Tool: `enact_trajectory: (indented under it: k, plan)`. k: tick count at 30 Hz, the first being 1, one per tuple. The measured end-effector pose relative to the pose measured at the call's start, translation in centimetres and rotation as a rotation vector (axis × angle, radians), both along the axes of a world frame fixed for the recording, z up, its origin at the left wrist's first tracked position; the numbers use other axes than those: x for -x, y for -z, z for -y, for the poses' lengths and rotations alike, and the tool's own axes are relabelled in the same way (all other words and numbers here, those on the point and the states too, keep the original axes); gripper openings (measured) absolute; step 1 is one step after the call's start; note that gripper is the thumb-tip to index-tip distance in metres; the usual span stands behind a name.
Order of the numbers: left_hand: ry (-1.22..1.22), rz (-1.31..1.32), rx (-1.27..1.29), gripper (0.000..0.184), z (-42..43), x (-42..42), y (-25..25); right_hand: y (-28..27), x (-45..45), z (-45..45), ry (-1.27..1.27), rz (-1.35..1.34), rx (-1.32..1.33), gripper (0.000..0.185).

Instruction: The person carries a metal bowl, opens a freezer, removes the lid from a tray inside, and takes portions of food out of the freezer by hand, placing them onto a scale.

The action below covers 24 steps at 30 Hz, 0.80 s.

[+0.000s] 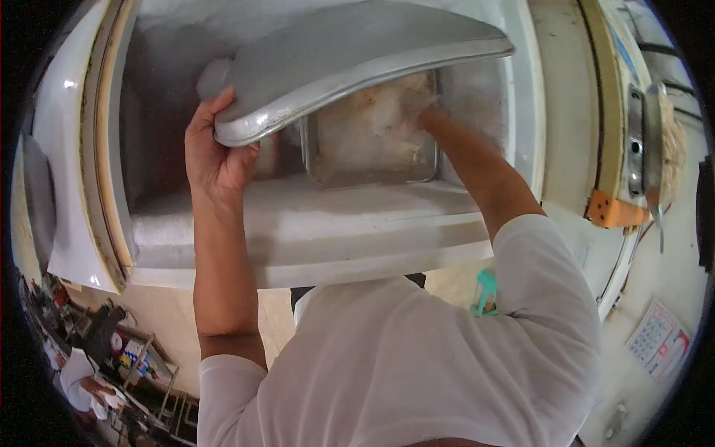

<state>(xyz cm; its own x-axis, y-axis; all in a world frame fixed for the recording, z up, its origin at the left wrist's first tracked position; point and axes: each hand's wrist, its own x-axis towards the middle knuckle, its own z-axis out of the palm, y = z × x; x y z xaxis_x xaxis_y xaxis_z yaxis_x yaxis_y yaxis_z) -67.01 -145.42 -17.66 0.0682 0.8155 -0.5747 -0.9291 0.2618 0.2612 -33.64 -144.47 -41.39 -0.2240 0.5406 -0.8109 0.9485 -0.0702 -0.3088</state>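
Note:
My left hand (217, 156) grips one end of a grey metal tray (350, 56), thumb below and fingers over the edge. The tray is tilted up above the inside of a white chest freezer (357, 257). Beneath it lies a second metal tray (307, 153) holding pale, light-brown food (365, 145) whose kind I cannot make out. My right hand (413, 115) reaches down into this lower tray, at the food. Cold mist and blur hide its fingers, so its grip does not show.
White walls of the freezer surround both arms. At the right stands a metal pan (652, 149) near an orange block (614, 211). A calendar (659, 339) lies lower right, and a green object (484, 292) is below the freezer. Another person (82, 380) is at lower left, beside a cluttered rack (145, 357).

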Motion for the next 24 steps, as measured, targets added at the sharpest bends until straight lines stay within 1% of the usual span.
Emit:
enact_trajectory:
  k: [2, 4, 5, 6, 8, 10, 11, 14, 16, 18, 20, 21, 23, 24]
  plan:
    - [0.02, -0.004, 0.011, 0.022, 0.3, 0.7, 1.0, 0.5, 0.5, 1.2, 0.047, -0.106, 0.05, 0.102]
    - [0.185, 0.018, -0.095, 0.024, -0.4, 1.8, 2.4, -0.7, 1.9, 3.1, 0.072, -0.253, 0.08, 0.101]
    - [0.064, 0.046, -0.015, 0.023, -0.1, 0.8, 0.9, -1.5, 3.1, 4.0, 0.079, -0.316, 0.093, 0.1]
    - [0.049, 0.048, -0.018, 0.023, 0.0, 1.0, 0.9, -2.0, 4.0, 4.4, 0.089, -0.372, 0.094, 0.1]
    - [0.107, 0.08, 0.008, 0.021, -0.2, 1.2, 1.0, -2.3, 4.5, 3.5, 0.124, -0.437, 0.043, 0.099]
    - [0.146, 0.07, -0.016, 0.022, -0.2, 1.5, 1.5, -1.0, 3.8, 1.0, 0.158, -0.417, -0.054, 0.098]
    - [0.186, 0.06, -0.045, 0.022, -0.2, 1.7, 1.6, -0.3, 3.5, -0.6, 0.174, -0.352, -0.103, 0.098]
    - [0.157, -0.014, -0.044, 0.025, -0.3, 1.5, 2.1, 1.2, 3.3, -3.1, 0.198, -0.201, -0.172, 0.097]
    - [0.113, -0.011, -0.02, 0.026, -0.2, 1.2, 2.1, 1.4, 5.1, -2.5, 0.159, -0.208, -0.148, 0.096]
    - [0.077, -0.002, 0.013, 0.027, -0.2, 1.9, 2.9, 0.9, 7.7, -0.4, 0.101, -0.293, -0.083, 0.095]
    - [0.405, 0.238, -0.214, 0.03, -0.7, 3.6, 4.9, -1.0, 10.0, 1.7, 0.061, -0.392, -0.011, 0.094]
    - [0.402, 0.238, -0.221, 0.03, -0.6, 3.2, 4.3, -1.5, 10.3, 2.3, 0.064, -0.429, 0.007, 0.094]
    - [0.168, 0.156, -0.093, 0.031, -0.2, 1.7, 2.8, -1.4, 9.8, 2.1, 0.082, -0.474, 0.003, 0.093]
    - [0.157, 0.153, -0.083, 0.031, 0.0, 1.5, 2.5, -0.5, 9.1, 1.4, 0.104, -0.469, -0.022, 0.093]
